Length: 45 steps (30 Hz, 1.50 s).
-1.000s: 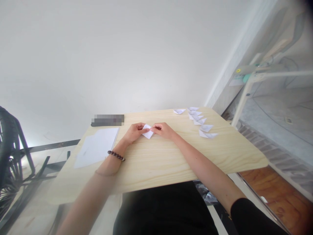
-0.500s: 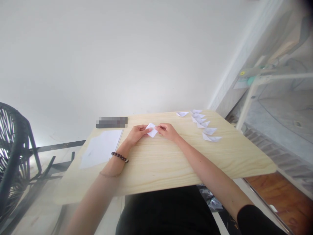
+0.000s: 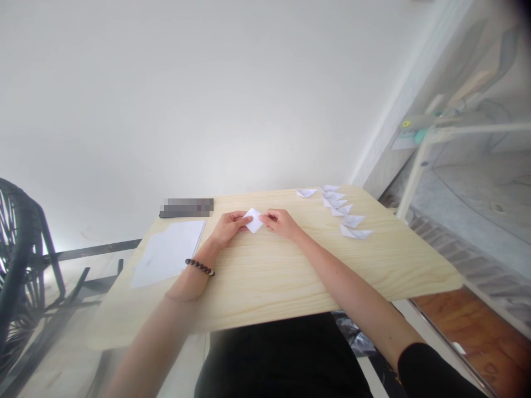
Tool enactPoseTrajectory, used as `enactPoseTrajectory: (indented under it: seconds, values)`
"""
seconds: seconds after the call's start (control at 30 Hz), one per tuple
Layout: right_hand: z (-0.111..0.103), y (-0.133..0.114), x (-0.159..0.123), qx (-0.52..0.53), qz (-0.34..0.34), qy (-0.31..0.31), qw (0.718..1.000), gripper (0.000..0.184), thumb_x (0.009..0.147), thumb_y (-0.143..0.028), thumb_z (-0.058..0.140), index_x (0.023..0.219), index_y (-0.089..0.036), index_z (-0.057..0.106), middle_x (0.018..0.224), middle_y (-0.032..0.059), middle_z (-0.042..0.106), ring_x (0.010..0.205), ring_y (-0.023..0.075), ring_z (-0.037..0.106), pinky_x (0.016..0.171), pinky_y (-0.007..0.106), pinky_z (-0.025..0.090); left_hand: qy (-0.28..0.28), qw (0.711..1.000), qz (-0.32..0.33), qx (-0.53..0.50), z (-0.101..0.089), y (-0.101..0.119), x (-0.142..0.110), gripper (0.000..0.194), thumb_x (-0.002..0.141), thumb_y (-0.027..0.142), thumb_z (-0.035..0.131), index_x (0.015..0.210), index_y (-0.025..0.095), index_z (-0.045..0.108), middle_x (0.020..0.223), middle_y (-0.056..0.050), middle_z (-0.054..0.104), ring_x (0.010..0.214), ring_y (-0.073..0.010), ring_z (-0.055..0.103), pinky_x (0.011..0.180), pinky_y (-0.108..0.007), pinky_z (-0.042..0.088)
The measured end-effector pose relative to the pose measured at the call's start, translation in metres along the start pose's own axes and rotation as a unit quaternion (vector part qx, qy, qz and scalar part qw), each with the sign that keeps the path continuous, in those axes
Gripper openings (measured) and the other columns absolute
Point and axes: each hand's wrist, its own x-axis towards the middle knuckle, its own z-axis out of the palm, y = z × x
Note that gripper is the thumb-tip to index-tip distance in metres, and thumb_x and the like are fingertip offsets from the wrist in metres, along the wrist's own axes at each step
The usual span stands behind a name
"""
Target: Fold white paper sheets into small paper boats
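A small folded white paper (image 3: pixel 254 222), diamond-shaped, is held just above the middle of the table between both hands. My left hand (image 3: pixel 229 227) pinches its left corner, thumb across the front. At the right corner, my right hand (image 3: pixel 279 222) grips the paper between thumb and curled fingers. Several folded paper boats stand in a slanting line to the right of my hands, the nearest paper boat (image 3: pixel 357 234) lowest. One more paper boat (image 3: pixel 306 193) sits apart at the back edge.
White paper sheets (image 3: pixel 170 251) lie on the left of the wooden table (image 3: pixel 265 287). Behind them is a dark long object (image 3: pixel 186 213), partly pixelated. A white wall rises behind the table. A dark woven chair (image 3: pixel 25 243) stands at left, a white metal frame (image 3: pixel 415 171) at right.
The whole view has shifted slightly, so everything sits a little further left. Both hands keep their hold on the folded paper, with hardly any change in the fingers.
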Motion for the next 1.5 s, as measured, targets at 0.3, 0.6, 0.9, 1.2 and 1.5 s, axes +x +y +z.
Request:
enactPoseTrajectory:
  seconds: [0.3,0.6,0.9,1.2,1.5]
  values:
    - [-0.0014,0.0007,-0.0008,0.019,-0.005,-0.029,0.999,0.032,0.074,-0.042,0.047,0.062,-0.014,0.053,0.053,-0.002,0.049,0.051,0.0074,0.045,0.049,0.019,0.034,-0.021,1.0,0.0,0.005,-0.0009,-0.0007,0.0009,0.037,0.066,0.042,0.063,0.085,0.01,0.064,0.084,-0.008,0.064,0.082,-0.0188,0.057,0.074,-0.032,0.045]
    - [-0.0065,-0.0068,-0.0025,-0.017,-0.042,-0.12,0.992,0.031,0.077,-0.04,0.045,0.064,-0.013,0.055,0.057,-0.0012,0.052,0.053,0.0074,0.046,0.052,0.019,0.034,-0.011,0.998,0.027,0.053,-0.0034,-0.003,0.0016,0.03,0.065,0.04,0.065,0.079,0.013,0.063,0.071,-0.003,0.062,0.063,-0.0118,0.053,0.058,-0.024,0.039]
    - [-0.0055,-0.0067,-0.0029,0.005,-0.026,-0.118,0.993,0.032,0.077,-0.041,0.044,0.065,-0.013,0.056,0.055,-0.0018,0.05,0.05,0.0068,0.043,0.051,0.019,0.033,0.003,0.999,0.026,0.046,-0.0013,-0.0019,0.0007,0.031,0.065,0.039,0.065,0.081,0.013,0.063,0.072,-0.002,0.062,0.062,-0.011,0.053,0.057,-0.022,0.04]
    - [-0.0023,-0.0021,-0.001,0.09,0.007,-0.029,0.995,0.03,0.077,-0.038,0.042,0.059,-0.015,0.048,0.051,-0.0031,0.046,0.047,0.0064,0.041,0.048,0.019,0.033,-0.032,0.999,-0.026,-0.009,-0.0028,0.0003,-0.0007,0.038,0.068,0.042,0.062,0.088,0.01,0.064,0.081,-0.008,0.065,0.081,-0.0195,0.059,0.074,-0.033,0.046]
    - [-0.0029,-0.0035,-0.0017,0.043,-0.018,-0.039,0.998,0.034,0.078,-0.044,0.041,0.062,-0.015,0.048,0.052,-0.003,0.044,0.048,0.0065,0.04,0.048,0.019,0.033,-0.007,1.0,-0.012,-0.006,-0.0013,0.0013,-0.0007,0.037,0.067,0.043,0.062,0.085,0.011,0.063,0.08,-0.007,0.064,0.079,-0.0177,0.058,0.071,-0.03,0.046]
